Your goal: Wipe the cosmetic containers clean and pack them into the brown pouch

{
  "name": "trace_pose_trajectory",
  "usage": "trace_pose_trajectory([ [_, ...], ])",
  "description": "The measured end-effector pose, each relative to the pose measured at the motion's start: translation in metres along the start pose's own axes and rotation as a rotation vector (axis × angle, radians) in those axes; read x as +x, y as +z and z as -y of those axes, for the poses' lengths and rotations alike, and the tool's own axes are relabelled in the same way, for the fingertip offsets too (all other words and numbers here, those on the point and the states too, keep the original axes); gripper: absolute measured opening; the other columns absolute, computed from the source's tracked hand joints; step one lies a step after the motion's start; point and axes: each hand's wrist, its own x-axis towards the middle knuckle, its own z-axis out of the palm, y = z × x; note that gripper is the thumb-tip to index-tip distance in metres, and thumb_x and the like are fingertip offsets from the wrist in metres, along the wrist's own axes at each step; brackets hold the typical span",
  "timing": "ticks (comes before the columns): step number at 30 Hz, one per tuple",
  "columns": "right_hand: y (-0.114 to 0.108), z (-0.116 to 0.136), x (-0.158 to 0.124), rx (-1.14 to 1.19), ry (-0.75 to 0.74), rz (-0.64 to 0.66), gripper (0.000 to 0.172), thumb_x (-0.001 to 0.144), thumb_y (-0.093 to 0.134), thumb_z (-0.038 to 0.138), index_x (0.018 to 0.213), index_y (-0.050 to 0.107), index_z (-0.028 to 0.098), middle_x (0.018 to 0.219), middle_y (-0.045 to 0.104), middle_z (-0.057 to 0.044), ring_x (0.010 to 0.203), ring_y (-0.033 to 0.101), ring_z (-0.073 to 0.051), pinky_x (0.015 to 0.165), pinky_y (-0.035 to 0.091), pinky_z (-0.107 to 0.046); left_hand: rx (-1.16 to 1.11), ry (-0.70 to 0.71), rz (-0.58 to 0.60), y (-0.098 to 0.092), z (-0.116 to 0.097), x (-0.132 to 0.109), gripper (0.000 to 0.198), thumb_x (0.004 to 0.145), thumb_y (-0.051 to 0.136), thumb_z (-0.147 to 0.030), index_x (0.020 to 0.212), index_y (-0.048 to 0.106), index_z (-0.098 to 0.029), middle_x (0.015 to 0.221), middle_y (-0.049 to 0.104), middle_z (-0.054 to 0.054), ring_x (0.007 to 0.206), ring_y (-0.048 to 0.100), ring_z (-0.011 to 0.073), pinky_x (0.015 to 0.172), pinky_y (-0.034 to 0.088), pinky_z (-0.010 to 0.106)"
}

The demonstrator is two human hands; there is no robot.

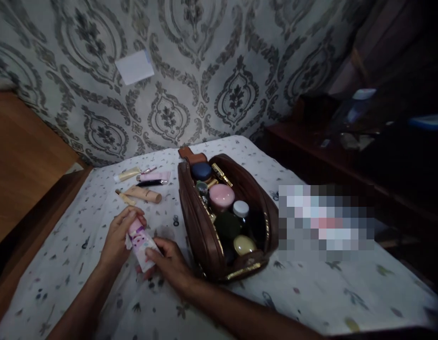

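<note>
A pink and white squeeze tube with a cartoon print is held tilted between both hands, above the sheet. My left hand curls its fingers around the pink cap end. Closed on the lower part, my right hand has its thumb pressed on the tube's face. Just to the right stands an open brown cosmetic bag. Inside it are a pink round-lidded jar, a white-capped bottle, a dark blue round case and a yellowish round lid.
Beyond my left hand lie a beige tube, a pale yellow tube, a pink tube and a black pen-like stick. A blurred-out patch covers something right of the bag. The patterned wall rises behind.
</note>
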Motion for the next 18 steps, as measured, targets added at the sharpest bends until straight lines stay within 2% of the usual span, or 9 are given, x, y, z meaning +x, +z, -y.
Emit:
trace_pose_trajectory([
  [3,-0.002,0.002,-0.001,-0.202,-0.079,-0.027,0.042,0.076,0.063,0.058,0.068,0.055,0.018,0.064,0.048,0.004,0.052,0.049,-0.010,0.050,0.036,-0.023,0.001,-0.013,-0.020,0.006,0.000,-0.010,0.037,0.079,0.062,-0.055,0.088,0.062,-0.020,0.069,0.060,0.000,0.055,0.051,0.0131,0.046,0.040,0.021],
  [7,0.000,0.004,-0.006,-0.474,-0.244,-0.129,0.035,0.082,0.065,0.035,0.055,0.050,0.017,0.061,0.040,0.005,0.066,0.043,-0.011,0.061,0.031,-0.023,0.166,0.028,0.005,0.001,0.002,-0.027,0.047,0.084,0.052,-0.064,0.097,0.062,-0.020,0.077,0.065,0.002,0.059,0.055,0.0149,0.047,0.043,0.022],
  [11,0.004,0.008,-0.009,-0.514,-0.253,-0.165,0.033,0.080,0.070,0.029,0.055,0.051,0.016,0.059,0.038,0.006,0.062,0.039,-0.009,0.059,0.028,-0.022,0.213,-0.004,0.013,-0.008,0.020,-0.043,0.050,0.076,0.063,-0.062,0.102,0.064,-0.018,0.090,0.070,0.005,0.075,0.064,0.0195,0.068,0.053,0.027],
  [13,0.004,0.010,-0.009,-0.522,-0.259,-0.196,0.027,0.078,0.071,0.026,0.059,0.055,0.016,0.060,0.041,0.007,0.062,0.039,-0.009,0.058,0.030,-0.022,0.247,-0.035,-0.010,-0.011,0.033,-0.049,0.052,0.074,0.068,-0.059,0.105,0.065,-0.018,0.094,0.070,0.006,0.085,0.065,0.0219,0.079,0.052,0.028],
  [16,0.004,0.011,-0.008,-0.501,-0.249,-0.214,0.009,0.073,0.071,0.016,0.078,0.064,0.018,0.068,0.050,0.006,0.065,0.045,-0.009,0.059,0.035,-0.020,0.316,-0.059,0.001,-0.013,0.044,-0.055,0.049,0.076,0.068,-0.055,0.109,0.065,-0.017,0.093,0.070,0.005,0.087,0.064,0.0218,0.081,0.050,0.027],
  [18,0.003,0.011,-0.008,-0.458,-0.218,-0.208,0.025,0.072,0.069,0.012,0.096,0.065,0.019,0.074,0.054,0.005,0.067,0.049,-0.009,0.060,0.040,-0.020,0.368,-0.043,0.010,-0.015,0.045,-0.056,0.044,0.079,0.065,-0.053,0.105,0.065,-0.017,0.086,0.069,0.003,0.081,0.064,0.0201,0.076,0.051,0.025],
])
